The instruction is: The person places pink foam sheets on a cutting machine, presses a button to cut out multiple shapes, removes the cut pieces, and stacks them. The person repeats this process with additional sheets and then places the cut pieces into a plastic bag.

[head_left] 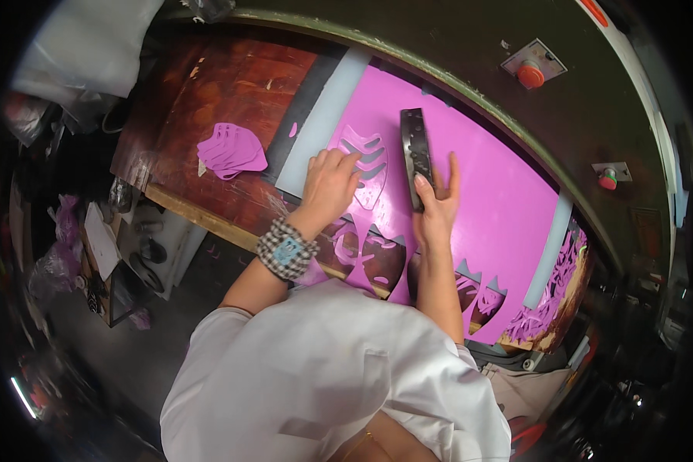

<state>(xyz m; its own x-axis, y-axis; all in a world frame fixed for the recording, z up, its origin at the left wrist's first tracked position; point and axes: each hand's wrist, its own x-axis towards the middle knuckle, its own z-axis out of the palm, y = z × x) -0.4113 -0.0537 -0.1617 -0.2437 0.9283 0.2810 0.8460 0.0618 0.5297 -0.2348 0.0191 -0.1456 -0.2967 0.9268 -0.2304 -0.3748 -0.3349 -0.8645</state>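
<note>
My right hand (436,206) holds a dark metal cutting die (416,142), thumb on its near side and some fingers spread out beyond it. The die stands tilted up on its edge over a purple sheet (493,185). On the sheet's left part lies a cut purple piece (371,183) with curved slots. My left hand (331,185) is closed at that piece's left edge, its fingers curled and the fingertips partly hidden. Along the sheet's near edge are cut-out gaps with thin strips between them.
Left on the reddish-brown board (273,73) sits a stack of cut purple pieces (232,151). Purple scraps (550,289) pile up at the right end. A dark green machine beam (470,46) runs along the far side, bearing a red button (530,75).
</note>
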